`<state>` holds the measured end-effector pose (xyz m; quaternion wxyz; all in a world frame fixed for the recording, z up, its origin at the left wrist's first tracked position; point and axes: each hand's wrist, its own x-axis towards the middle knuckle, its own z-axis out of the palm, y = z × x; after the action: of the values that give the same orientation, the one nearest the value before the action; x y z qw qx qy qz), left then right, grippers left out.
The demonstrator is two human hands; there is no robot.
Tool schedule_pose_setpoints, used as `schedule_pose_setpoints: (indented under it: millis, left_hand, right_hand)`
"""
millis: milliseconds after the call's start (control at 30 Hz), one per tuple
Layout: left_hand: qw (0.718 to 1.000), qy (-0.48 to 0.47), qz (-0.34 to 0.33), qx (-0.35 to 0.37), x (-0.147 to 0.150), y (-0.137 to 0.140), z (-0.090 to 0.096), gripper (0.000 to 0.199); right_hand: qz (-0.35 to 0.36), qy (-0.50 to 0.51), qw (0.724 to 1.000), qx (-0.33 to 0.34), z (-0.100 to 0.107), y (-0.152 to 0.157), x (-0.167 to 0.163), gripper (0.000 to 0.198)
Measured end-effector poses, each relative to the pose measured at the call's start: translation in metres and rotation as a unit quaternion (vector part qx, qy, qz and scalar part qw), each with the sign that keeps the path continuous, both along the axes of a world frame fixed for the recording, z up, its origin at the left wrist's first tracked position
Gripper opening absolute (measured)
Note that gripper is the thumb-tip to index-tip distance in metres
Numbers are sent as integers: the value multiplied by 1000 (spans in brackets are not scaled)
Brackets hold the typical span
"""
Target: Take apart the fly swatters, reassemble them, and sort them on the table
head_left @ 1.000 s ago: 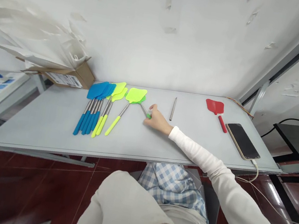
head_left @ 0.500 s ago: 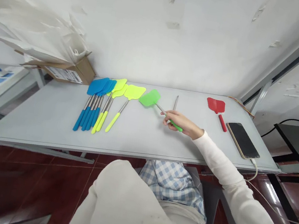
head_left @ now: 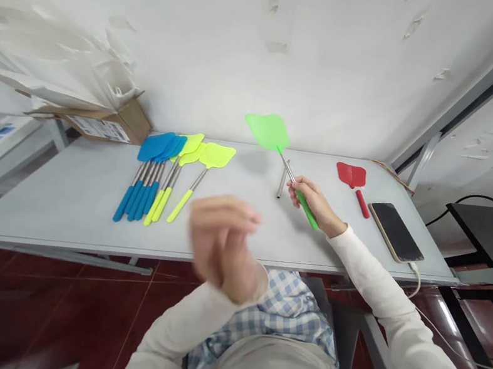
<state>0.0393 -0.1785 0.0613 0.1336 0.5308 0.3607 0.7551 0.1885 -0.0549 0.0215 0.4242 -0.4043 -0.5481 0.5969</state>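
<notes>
My right hand (head_left: 312,204) is closed around a light green fly swatter (head_left: 268,131), gripping it where the metal rod meets the green handle. Its leaf-shaped head is raised in front of the wall, tilted up to the left. My left hand (head_left: 222,244), blurred by motion, hovers over the table's front edge with bent fingers, the thumb apart, and nothing visible in it. A loose metal tube (head_left: 282,179) lies just left of my right hand. To the left lie several blue fly swatters (head_left: 153,149) and yellow fly swatters (head_left: 217,155), heads toward the wall.
Right on the grey table (head_left: 57,202) lie a red swatter head (head_left: 350,174), a separate red handle (head_left: 362,203) and a phone (head_left: 395,232) with a white cable (head_left: 415,279). A cardboard box (head_left: 128,122) stands at the back left. The wall (head_left: 195,42) rises behind.
My right hand has lifted the green fly swatter off the table and moved slightly right, its head now higher. My left hand has come into view from below.
</notes>
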Motion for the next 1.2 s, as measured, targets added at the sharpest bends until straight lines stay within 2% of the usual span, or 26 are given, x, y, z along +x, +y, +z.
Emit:
schedule_pose_setpoints:
  millis: [67,100,167,267,333,400,533,767,833,933,1067,1200]
  left_hand:
    - [999,25,-37,-28,-3,30,-12,20]
    - [993,65,-67,-71,-5,49,-21,19]
    - [955,185,-121,-195,-8,88,-44,16]
    - [889,320,-109,-309,-3,138,-76,19]
    - [862,373,-85,-332,7,161,-90,26]
    - [848,400,-74,-339,17,175,-96,32]
    - [846,404,-69,-341,27,178,-101,32]
    - [846,345,-128,-385,10,147,-102,16]
    - [859,317,-120,-384,9,145,-96,11]
    - [893,224,-142,-365,14,148,-82,21]
    - [900,109,-205,-369,29,155,-64,19]
    - [891,127,-248,-359,34,158,-52,14]
  right_hand:
    - [-17,10,999,28,-9,16,0,18]
    - [-29,19,999,28,-14,24,1,18]
    - [-59,43,997,4,-22,38,5,19]
    - [-101,55,993,-24,-35,51,12,19]
    - [-113,44,992,-17,-42,55,17,21]
    - [-122,30,992,-1,-48,56,21,24]
    - [-126,19,992,-1,-51,52,22,33]
    - [-100,34,994,1,-42,42,14,48]
    - [-88,31,996,16,-43,41,13,51]
    - [-59,18,997,36,-46,38,11,50]
    - [-18,-43,990,132,-49,32,5,39]
    - [-24,-149,960,235,-47,27,3,29]
